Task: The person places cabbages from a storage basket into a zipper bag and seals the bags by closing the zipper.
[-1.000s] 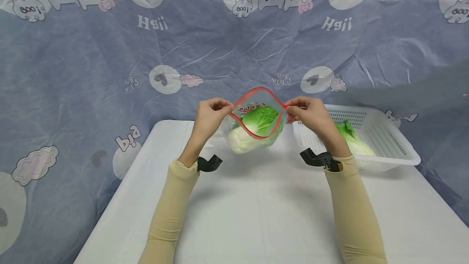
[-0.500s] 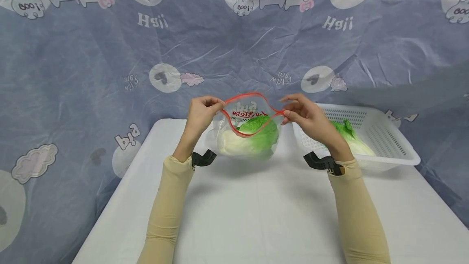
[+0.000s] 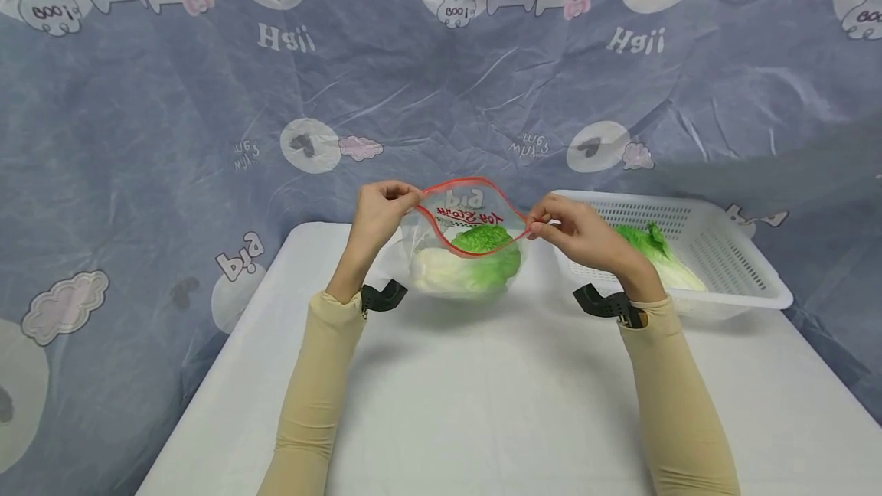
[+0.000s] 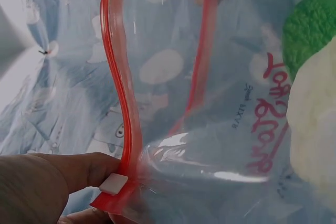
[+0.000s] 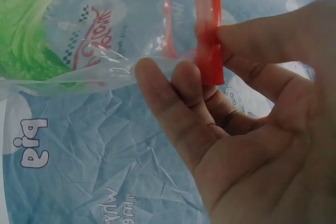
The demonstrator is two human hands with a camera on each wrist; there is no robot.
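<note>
Cabbage [image 3: 463, 265] — a napa head, white stalk toward the left hand and green leaves toward the right — sits inside a clear zip bag [image 3: 460, 251] whose bottom rests on the white table [image 3: 496, 404], just left of the white slotted basket [image 3: 717, 251]. The left hand [image 3: 379, 213] pinches one end of the bag's red zip strip [image 3: 475, 251] and the right hand [image 3: 575, 232] pinches the other, so the mouth is held up and gapes open between them, likely to keep the cabbage from sliding out. A second cabbage [image 3: 651, 255] lies in the basket, right of the bag. The head view shows this whole layout but not the grips closely. The left wrist view does: thumb and finger tip [image 4: 79, 174] clamp the strip's corner beside a small white slider tab [image 4: 114, 184]. The right wrist view shows the thumb [image 5: 262, 38] pressing the strip's end against curled fingers [image 5: 173, 103] — and the bag's red print close up.
</note>
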